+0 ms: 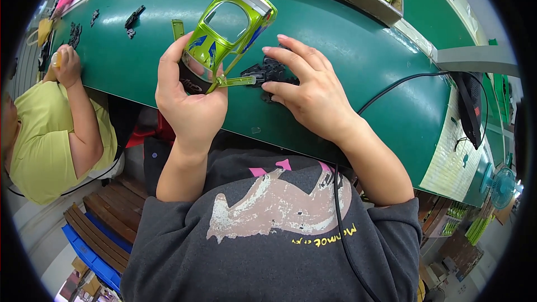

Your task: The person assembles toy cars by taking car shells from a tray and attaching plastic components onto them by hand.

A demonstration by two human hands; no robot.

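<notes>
L hand [187,98] is clamped round the rear of a glossy lime-green toy car body [229,33], held above the green bench [347,39], long axis running up & right away from the palm, its open door [238,81] jutting toward the other hand. R hand [307,92] lies flat just beside it, fingers loosely apart & resting on a small heap of matte black plastic parts [268,72] w/ jagged outlines. R fingertips nearer the heap; can't tell if any piece is pinched.
</notes>
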